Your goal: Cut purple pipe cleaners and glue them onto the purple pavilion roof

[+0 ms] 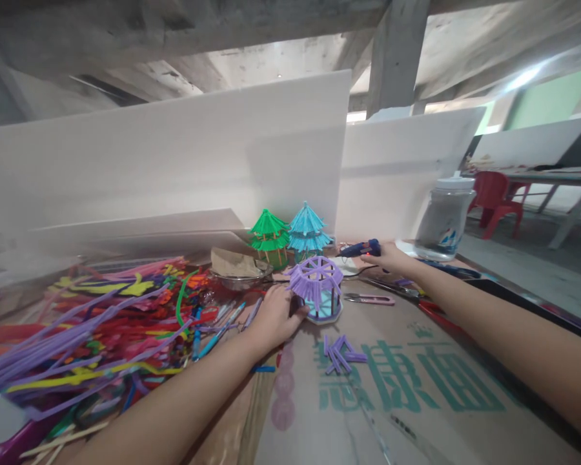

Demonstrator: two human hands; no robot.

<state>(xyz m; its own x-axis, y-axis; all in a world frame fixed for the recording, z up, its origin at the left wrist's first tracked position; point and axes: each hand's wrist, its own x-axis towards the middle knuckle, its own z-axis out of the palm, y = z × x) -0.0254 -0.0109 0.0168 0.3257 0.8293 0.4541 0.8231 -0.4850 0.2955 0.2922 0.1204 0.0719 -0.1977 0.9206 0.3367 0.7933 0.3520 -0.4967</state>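
Note:
At the middle of the table, my left hand (279, 316) grips the left side of a small purple pavilion model (316, 282), its thumb by the base. The model's roof is partly covered with purple strips, and dark posts stand on a pale blue floor. My right hand (392, 259) is closed around the back end of a dark blue glue gun (361, 248), whose red light shows; some fingers are hidden. Short purple pipe cleaner pieces (341, 354) lie in front of the model. Behind it stand a green pavilion model (270, 239) and a blue pavilion model (306, 229).
A heap of colourful pipe cleaners (111, 323) covers the left side. Pink thread snips (370, 299) lie right of the model. A metal bowl (242, 279) holds brown card. A clear water bottle (446, 216) stands at the right; white boards (174, 161) rise behind.

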